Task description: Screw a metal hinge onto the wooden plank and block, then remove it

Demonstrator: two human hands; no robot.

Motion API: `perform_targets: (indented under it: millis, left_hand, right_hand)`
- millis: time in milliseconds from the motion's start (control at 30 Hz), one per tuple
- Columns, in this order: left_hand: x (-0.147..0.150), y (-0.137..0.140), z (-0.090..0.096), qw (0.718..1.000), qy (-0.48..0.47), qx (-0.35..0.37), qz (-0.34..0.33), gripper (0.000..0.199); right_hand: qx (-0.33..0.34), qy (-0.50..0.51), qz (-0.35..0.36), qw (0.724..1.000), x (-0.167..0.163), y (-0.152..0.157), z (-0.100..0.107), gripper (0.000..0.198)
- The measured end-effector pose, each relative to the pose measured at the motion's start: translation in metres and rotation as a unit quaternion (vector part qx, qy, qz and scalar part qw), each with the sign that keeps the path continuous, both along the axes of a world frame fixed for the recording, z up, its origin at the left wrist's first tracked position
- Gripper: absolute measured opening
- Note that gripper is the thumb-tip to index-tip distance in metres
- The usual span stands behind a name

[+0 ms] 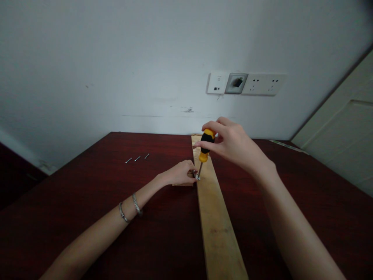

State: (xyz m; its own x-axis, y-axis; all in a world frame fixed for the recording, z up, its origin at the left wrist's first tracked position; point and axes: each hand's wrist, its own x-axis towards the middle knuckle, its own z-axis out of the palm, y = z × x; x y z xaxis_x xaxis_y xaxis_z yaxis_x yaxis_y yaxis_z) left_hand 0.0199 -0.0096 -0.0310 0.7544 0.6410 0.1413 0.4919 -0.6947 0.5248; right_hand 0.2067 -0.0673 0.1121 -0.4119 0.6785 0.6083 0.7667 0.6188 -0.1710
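Observation:
My right hand (230, 144) is closed around the yellow and black handle of a screwdriver (207, 142). The shaft points down and slightly left, its tip at a small metal piece (197, 176) on the left edge of a long wooden board (217, 217). My left hand (183, 173) pinches this metal piece between thumb and fingers; its exact kind is too small to make out. Beneath my left hand lies a second, smaller piece of wood (182, 184), mostly covered. Two silver bracelets circle my left wrist.
Three screws or nails (137, 158) lie apart on the dark red table (116, 175), left of my left hand. Behind the table rises a white wall (116, 58) with a row of sockets (264, 84). A pale panelled door (344, 116) stands at the right.

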Motion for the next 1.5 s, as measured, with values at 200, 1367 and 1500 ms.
perform_targets:
  millis: [200, 1367, 1500]
  left_hand:
    - [-0.0021, 0.0041, -0.007, 0.999, 0.005, 0.043, 0.001, 0.022]
    - [-0.0004, -0.0007, 0.0003, 0.999, 0.018, 0.037, 0.003, 0.016]
    - [-0.0006, -0.0016, 0.0005, 0.999, 0.018, 0.042, 0.004, 0.017]
  right_hand:
    - [-0.026, 0.011, 0.041, 0.999, 0.0036, -0.0023, 0.0026, 0.041]
    - [-0.051, -0.034, 0.043, 0.997, 0.0026, -0.0055, 0.0055, 0.041]
    - [-0.048, -0.051, 0.039, 0.997, 0.0041, -0.0055, 0.0062, 0.033]
